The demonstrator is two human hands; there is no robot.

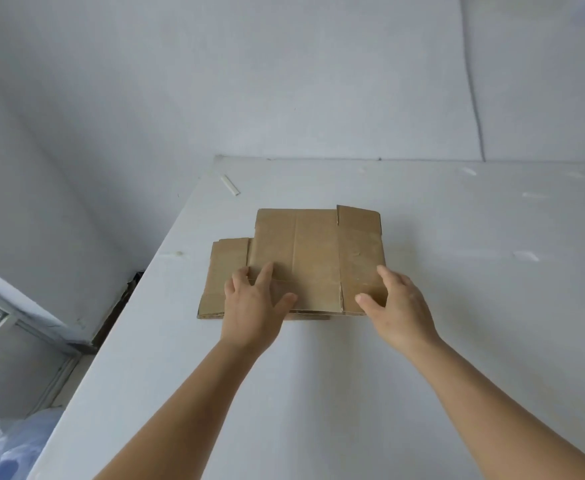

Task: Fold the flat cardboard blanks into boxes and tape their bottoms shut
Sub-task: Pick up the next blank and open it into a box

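A small stack of flat brown cardboard blanks (315, 251) lies on the white table (457, 306); a lower blank (223, 268) sticks out at the left. My left hand (254, 306) rests on the near left part of the top blank, fingers spread and fairly straight, thumb toward the near edge. My right hand (393, 301) is at the near right corner of the top blank, fingers lying over its right edge and thumb on its top face. Whether it grips the blank I cannot tell for sure. No tape roll is in view.
A short white strip (229, 185) lies near the table's far left corner, and small scraps (525, 256) dot the right side. The table's left edge drops toward a window frame (14, 320) and a blue plastic bag (10, 445). White walls stand behind.
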